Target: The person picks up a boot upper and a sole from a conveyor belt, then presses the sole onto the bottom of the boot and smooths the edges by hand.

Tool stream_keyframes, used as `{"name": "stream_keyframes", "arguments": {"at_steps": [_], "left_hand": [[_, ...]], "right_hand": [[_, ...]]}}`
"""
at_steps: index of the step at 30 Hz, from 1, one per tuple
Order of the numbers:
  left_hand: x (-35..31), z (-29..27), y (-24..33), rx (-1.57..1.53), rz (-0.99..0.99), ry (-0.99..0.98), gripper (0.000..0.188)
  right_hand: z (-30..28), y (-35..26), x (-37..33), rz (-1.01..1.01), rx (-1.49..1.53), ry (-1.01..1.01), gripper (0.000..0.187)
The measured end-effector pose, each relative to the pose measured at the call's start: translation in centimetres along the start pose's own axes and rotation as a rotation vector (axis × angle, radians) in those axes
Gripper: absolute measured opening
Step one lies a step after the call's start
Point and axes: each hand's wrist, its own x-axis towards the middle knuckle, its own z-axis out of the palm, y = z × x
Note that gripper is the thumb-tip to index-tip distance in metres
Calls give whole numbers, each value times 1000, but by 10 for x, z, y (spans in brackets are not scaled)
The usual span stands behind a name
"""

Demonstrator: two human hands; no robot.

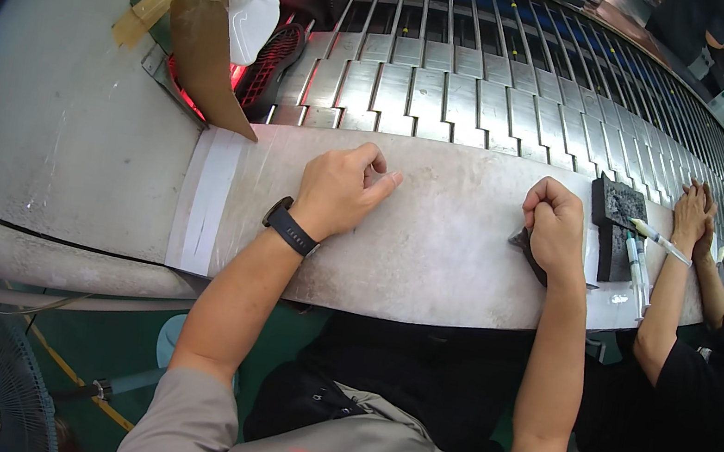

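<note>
The left hand [341,193] is held loosely part-open over the worktable [417,267]. The right hand [556,229] is clenched near a dark item [530,253]; whether anything is enclosed cannot be told.

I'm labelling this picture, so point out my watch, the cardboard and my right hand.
Watch [293,231], head view: its strap.
Cardboard [202,62], head view: middle of its face.
Right hand [559,229], head view: back of hand.

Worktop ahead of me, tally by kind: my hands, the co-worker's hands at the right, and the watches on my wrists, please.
Your hands (left hand, right hand): 2
Co-worker's hands: 2
Wristwatch, dark: 1
Total: 5
</note>
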Motion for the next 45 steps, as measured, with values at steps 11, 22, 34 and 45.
{"name": "stream_keyframes", "arguments": {"at_steps": [11,22,34,45], "left_hand": [[0,-2,-5,2,3,1,31],[-2,-4,-6,-14,-8,1,29],[-3,-11,-8,9,27,0,29],[11,-22,-4,9,9,-7,29]], "right_hand": [[4,-2,0,-8,5,7,20],[6,-2,-2,-31,-4,10,21],[13,-13,-2,80,23,7,22],[10,-20,9,13,10,2,22]]}}
